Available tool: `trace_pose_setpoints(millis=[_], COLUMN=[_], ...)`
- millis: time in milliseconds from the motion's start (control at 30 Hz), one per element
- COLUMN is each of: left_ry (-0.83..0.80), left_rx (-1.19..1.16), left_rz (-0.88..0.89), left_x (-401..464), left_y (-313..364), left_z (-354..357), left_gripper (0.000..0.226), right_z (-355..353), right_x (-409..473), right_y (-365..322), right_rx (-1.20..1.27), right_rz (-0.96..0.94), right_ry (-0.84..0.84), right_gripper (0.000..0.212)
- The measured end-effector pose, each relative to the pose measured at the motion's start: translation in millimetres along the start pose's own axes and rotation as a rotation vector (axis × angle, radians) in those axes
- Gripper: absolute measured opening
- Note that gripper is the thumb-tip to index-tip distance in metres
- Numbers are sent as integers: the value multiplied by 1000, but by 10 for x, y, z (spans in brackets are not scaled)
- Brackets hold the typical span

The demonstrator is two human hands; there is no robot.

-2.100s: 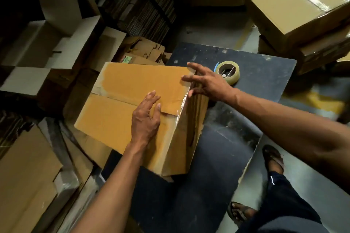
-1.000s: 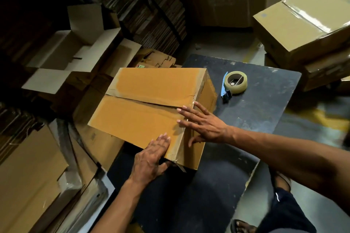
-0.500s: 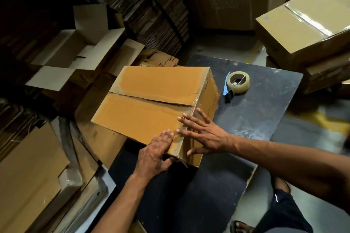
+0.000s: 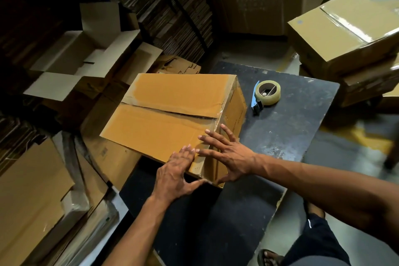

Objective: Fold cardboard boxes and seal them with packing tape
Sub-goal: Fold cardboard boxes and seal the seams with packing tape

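arms [image 4: 323,190]: bare, no sleeves | trousers [image 4: 319,242]: dark navy, small white mark | sandal [image 4: 268,257]: dark, strapped

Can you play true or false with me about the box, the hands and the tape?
1. Both hands are pressing flat on the box. True: the left hand and the right hand lie with straight fingers at its near corner.
2. The tape roll is in the right hand. False: it lies on the dark table, beside the box.
3. The box's top flaps are folded down. True.
4. The tape roll sits on top of the box. False: it is on the table.
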State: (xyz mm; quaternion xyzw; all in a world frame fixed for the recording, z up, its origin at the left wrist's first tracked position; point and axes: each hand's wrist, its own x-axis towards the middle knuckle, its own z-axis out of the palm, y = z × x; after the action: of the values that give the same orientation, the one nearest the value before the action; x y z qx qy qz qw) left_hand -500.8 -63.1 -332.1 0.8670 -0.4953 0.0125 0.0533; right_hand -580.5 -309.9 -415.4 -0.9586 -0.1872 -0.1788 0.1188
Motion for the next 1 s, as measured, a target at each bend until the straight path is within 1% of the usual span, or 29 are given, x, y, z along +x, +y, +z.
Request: trace_pose_setpoints(millis=[100, 167, 367, 467, 533, 600, 700, 767, 833, 933, 1000], left_ry=[15, 14, 85, 85, 75, 66, 22, -7, 5, 63, 95], left_rx=[-32, -46, -75, -140, -136, -95, -54, -9, 24, 44, 29], left_rz=[-66, -115, -238, -292, -295, -262, -199, -156, -154, -201, -213], left_x=[0, 14, 49, 58, 76, 52, -60, -121, -136, -104, -97], left_y=[60, 104, 264, 229, 244, 282, 253, 216, 232, 344, 376], left_z=[8, 15, 93, 83, 85, 122, 198, 230, 259, 325, 361], left_gripper=[97, 96, 88, 87, 83, 79, 74, 71, 67, 60, 59], right_z=[-8, -12, 135, 207, 205, 172, 131, 155, 182, 182, 157], right_x=[-13, -9, 4, 15, 22, 4, 3, 6, 20, 16, 5], right_y=[-80, -114, -127, -148, -133, -64, -1, -62, -126, -169, -151], right_rx=[69, 89, 39, 27, 7, -16, -67, -79, -72, -29, 5], right_rz=[16, 28, 97, 116, 101, 74, 60, 83, 111, 133, 127], right_ry=[48, 82, 126, 150, 177, 199, 192, 226, 278, 318, 323], right_gripper=[127, 126, 93, 85, 79, 74, 80, 79, 74, 62, 61])
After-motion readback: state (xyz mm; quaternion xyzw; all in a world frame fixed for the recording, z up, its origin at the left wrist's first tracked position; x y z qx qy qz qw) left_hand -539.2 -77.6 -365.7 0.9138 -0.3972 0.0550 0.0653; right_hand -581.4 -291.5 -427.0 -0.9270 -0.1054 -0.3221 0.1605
